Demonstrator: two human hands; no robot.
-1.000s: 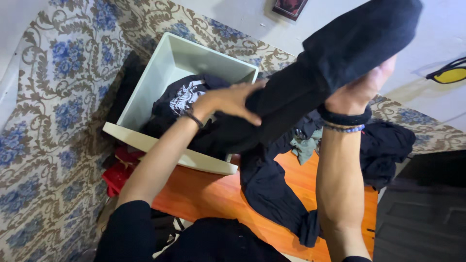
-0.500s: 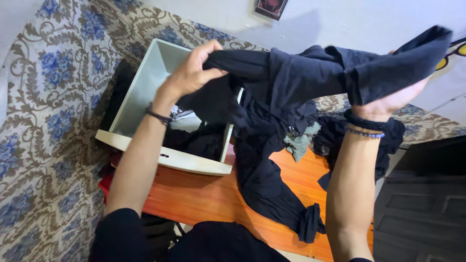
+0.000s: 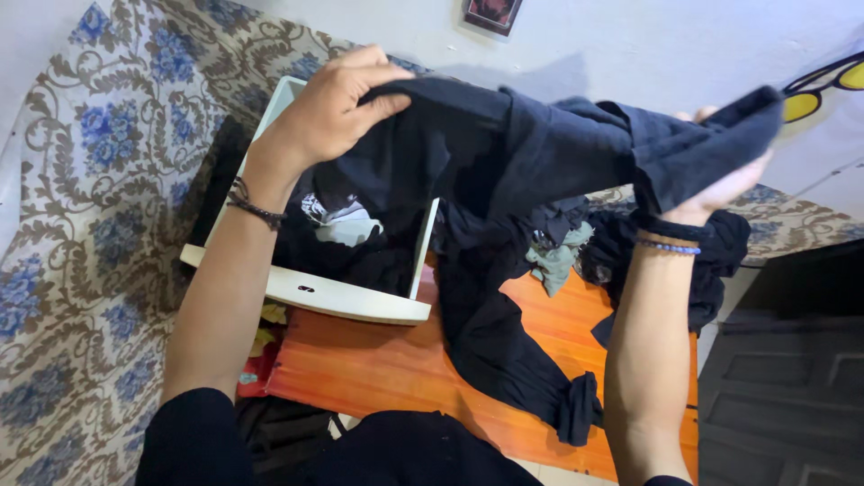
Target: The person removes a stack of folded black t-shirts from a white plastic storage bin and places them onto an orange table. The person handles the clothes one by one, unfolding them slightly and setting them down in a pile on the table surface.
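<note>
Dark navy cloth garment (image 3: 540,153) stretched between left hand (image 3: 337,103) and right hand (image 3: 720,184), both clamped on its ends. It hangs above the white plastic drawer's (image 3: 346,300) right rim; orange wooden table (image 3: 378,369) edge bare below.

A dark garment (image 3: 558,153) stretched between the left hand (image 3: 337,103) and right hand (image 3: 720,184) spans the air above an orange counter (image 3: 378,369), screening the way down. Below it, a white drawer (image 3: 346,297) packed with dark clothes blocks the counter's left end, and loose black clothing (image 3: 504,351) trails across the middle. Bare orange surface shows in front of the drawer and between the forearms.
</note>
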